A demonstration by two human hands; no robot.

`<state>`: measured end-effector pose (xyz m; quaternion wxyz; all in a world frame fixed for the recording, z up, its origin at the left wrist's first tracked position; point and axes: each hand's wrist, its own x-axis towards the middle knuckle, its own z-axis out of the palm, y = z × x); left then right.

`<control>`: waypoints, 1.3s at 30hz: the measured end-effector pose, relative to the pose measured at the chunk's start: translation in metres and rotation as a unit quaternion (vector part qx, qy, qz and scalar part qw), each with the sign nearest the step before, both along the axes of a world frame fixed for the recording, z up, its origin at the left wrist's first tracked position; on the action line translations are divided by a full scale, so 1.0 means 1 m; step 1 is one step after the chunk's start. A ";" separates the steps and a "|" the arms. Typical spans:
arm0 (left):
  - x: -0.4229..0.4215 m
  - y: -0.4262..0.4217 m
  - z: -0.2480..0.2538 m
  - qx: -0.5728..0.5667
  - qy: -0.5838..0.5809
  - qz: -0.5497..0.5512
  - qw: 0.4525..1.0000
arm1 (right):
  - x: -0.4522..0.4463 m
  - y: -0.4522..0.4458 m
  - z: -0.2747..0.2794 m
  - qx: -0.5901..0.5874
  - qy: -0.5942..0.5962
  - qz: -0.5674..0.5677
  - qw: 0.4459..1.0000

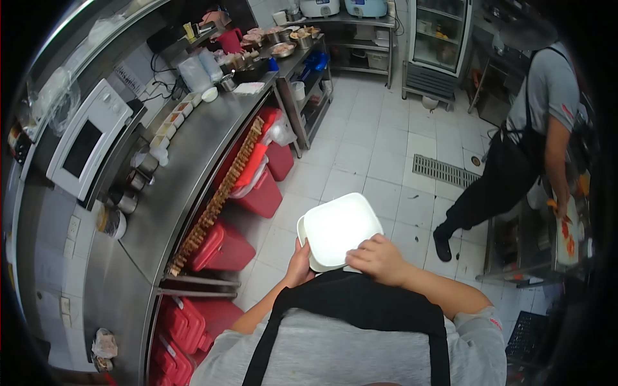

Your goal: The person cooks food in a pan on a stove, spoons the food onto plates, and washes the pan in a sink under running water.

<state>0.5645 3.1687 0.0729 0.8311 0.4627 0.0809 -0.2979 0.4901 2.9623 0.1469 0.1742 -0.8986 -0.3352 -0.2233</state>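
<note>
In front of my apron I hold a white, square food container [343, 228] with rounded corners, its flat face toward me. A second white rim shows along its left and lower edge; whether that is a lid or another container I cannot tell. My left hand [300, 265] grips the left lower corner, with the thumb at the edge and the other fingers hidden beneath. My right hand [378, 258] is closed on the lower right edge, its fingers bent over the rim.
A steel counter [187, 174] runs along my left, with a microwave [90, 138] above and red lidded bins [222, 248] beneath. Another person [528, 128] in a dark apron works at the right beside a tray [566, 238]. A floor drain grate [444, 170] lies ahead.
</note>
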 end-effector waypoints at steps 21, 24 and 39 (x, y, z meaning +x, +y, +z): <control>0.410 -0.378 0.016 0.107 -0.121 -0.238 0.958 | 0.359 -0.345 -0.064 0.712 0.411 -0.219 0.525; 0.455 -0.462 0.029 0.182 -0.186 -0.275 0.926 | 0.399 -0.420 -0.080 0.684 0.372 -0.266 0.568; 0.664 -0.824 0.036 -0.017 -0.146 -0.409 0.901 | 0.593 -0.759 -0.100 0.816 0.224 -0.201 0.494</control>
